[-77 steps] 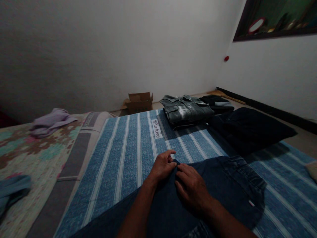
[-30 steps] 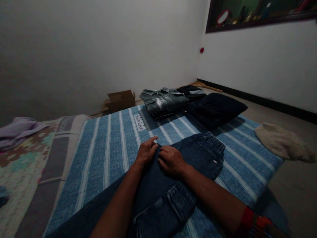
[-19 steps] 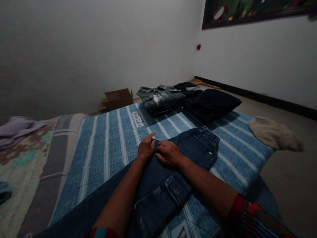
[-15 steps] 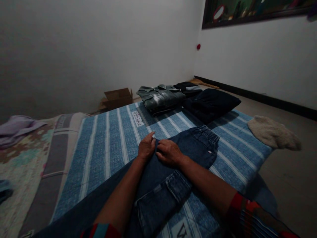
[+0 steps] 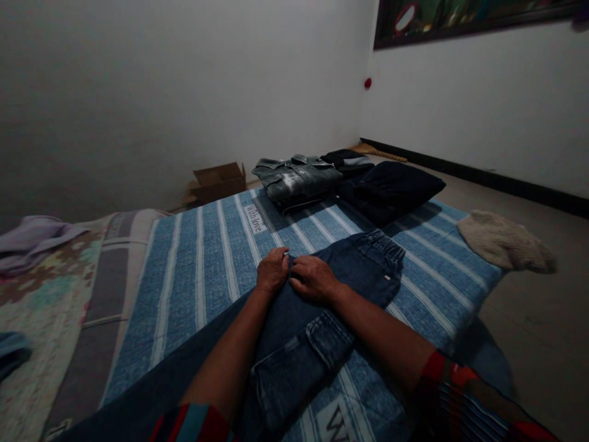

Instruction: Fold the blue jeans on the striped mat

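Observation:
A pair of dark blue jeans lies across the blue striped cover, its elastic waistband pointing to the far right and a leg running toward the lower left. A cargo pocket shows on the near side. My left hand is closed on the upper edge of the jeans, thumb and finger pressed together. Right beside it, my right hand has its fingers curled into the same denim. The fabric inside both grips is mostly hidden.
Behind the jeans lie a folded grey-green denim jacket and dark folded clothes. A beige fluffy cloth hangs over the right edge of the striped cover. A cardboard box stands by the wall; lilac cloth lies left.
Both hands stay at nearly the same spot on the jeans. My left thumb and fingertips have shifted slightly. The whole view has moved a little.

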Demonstrator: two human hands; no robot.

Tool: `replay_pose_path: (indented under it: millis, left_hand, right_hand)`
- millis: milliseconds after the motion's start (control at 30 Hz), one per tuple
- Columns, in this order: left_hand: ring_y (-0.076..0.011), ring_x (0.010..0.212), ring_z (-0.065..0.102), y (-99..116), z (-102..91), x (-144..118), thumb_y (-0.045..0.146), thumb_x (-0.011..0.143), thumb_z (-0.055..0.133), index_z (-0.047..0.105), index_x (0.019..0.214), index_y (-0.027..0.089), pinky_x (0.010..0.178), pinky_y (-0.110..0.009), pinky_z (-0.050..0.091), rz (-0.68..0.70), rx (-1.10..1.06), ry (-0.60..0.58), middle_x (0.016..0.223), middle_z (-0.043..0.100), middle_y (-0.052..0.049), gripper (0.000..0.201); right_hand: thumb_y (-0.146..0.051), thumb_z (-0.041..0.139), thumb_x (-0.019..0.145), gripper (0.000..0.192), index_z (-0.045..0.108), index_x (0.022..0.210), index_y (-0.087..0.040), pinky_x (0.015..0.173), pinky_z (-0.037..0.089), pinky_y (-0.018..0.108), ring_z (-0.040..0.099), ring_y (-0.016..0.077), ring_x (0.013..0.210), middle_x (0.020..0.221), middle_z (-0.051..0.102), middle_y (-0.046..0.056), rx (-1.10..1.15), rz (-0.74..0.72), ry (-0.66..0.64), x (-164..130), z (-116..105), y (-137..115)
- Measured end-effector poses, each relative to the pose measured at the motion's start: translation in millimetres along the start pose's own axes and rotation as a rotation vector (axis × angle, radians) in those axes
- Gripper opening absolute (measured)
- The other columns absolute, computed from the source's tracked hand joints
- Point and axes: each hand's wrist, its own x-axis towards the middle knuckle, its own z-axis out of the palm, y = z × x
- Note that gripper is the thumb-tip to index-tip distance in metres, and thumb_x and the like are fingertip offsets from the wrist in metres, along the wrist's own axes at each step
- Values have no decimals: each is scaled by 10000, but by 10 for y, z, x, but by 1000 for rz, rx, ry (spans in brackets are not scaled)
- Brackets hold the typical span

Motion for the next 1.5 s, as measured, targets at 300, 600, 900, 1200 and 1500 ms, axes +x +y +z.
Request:
replay_pose_path:
  millis: [300, 600, 900, 1200, 1500]
  left_hand:
    - [-220, 948, 620, 62, -41, 19, 230, 895, 396, 648, 979, 189, 845, -307, 465, -16, 83, -26, 1007, 670, -86, 269]
    - [-218, 919, 612, 73, -42, 8, 254, 911, 372, 648, 950, 185, 811, -298, 457, -27, 114, -33, 967, 662, -88, 287]
    - [-211, 906, 609, 56, -26, 12, 255, 906, 378, 645, 935, 206, 805, -296, 460, -18, 131, -25, 955, 660, -74, 273]
    - [-219, 938, 617, 41, 1, 2, 237, 903, 388, 627, 1005, 202, 813, -302, 472, -9, 116, -11, 999, 661, -82, 262]
    - [-217, 979, 619, 37, 23, -2, 209, 890, 407, 613, 1056, 207, 842, -309, 478, -12, 92, 9, 1067, 659, -80, 265]
  right_hand:
    - [-272, 549, 847, 145, 634, 806, -162, 818, 423, 323, 555, 202, 883, 885, 632, 85, -12, 20, -21, 15, -32, -20]
    - [-269, 549, 854, 143, 642, 815, -167, 823, 422, 321, 558, 197, 880, 888, 641, 81, 0, 22, -36, 26, -51, -11]
    - [-269, 557, 849, 140, 649, 812, -171, 818, 418, 329, 555, 203, 875, 880, 637, 80, 18, 32, -39, 32, -22, 6]
    - [-269, 551, 854, 148, 644, 797, -168, 811, 422, 323, 561, 200, 865, 875, 642, 82, 8, 28, -35, 31, -40, -6]
    - [-270, 558, 851, 141, 653, 808, -175, 822, 420, 321, 561, 197, 886, 888, 642, 75, -5, 41, -31, 29, -34, -8]
